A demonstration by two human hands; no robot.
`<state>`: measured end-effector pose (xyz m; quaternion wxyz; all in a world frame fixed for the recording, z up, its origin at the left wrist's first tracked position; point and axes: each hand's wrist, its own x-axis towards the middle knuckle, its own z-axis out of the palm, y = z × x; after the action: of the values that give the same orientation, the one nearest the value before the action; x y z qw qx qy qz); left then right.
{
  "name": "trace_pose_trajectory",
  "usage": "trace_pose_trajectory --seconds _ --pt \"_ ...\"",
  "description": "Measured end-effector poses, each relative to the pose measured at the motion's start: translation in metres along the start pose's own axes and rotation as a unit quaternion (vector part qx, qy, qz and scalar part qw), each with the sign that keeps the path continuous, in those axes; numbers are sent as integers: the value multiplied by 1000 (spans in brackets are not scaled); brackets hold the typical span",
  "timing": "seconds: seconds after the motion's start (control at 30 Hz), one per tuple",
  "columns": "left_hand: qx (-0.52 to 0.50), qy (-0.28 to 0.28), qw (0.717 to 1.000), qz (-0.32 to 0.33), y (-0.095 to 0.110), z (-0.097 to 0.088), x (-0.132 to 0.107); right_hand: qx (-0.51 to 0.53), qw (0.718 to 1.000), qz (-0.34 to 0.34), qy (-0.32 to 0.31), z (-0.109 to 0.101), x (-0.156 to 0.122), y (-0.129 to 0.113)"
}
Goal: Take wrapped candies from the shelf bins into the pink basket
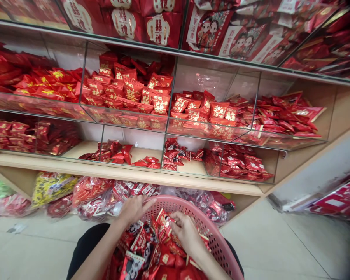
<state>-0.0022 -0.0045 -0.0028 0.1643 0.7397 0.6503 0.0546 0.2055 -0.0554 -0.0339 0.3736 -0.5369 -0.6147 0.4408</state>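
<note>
A pink plastic basket [212, 233] rests on my lap at the bottom centre, filled with several red candy packets [147, 247]. My left hand [134, 208] lies over the far left rim of the basket, fingers spread on the packets there. My right hand [186, 233] is inside the basket with its fingers closed on a small red packet [165, 218] near the top of the pile.
Glass-fronted shelf bins [175, 128] ahead hold heaps of red sweets in two rows. Below the wooden shelf [128, 173], clear bags of red and yellow candies [52, 186] lie on the tiled floor [280, 241]. Red gift boxes [210, 31] fill the top shelf.
</note>
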Motion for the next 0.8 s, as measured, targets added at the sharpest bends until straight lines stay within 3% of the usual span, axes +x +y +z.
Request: trace_pose_trajectory --seconds 0.17,0.4,0.57,0.7,0.8 --pt "2 6 1000 10 0 -1 0 -45 998 -25 48 6 -4 -4" --pt "7 0 1000 6 3 -5 -2 -108 992 -54 44 6 -4 -15" --pt "-29 -2 1000 10 1 -5 -1 -121 987 -68 83 0 -3 -27" --pt "-35 -17 999 10 -4 0 4 -114 980 -98 134 -29 4 -51" --pt "-26 -25 999 11 -7 3 8 -111 966 -126 198 -71 9 -82"
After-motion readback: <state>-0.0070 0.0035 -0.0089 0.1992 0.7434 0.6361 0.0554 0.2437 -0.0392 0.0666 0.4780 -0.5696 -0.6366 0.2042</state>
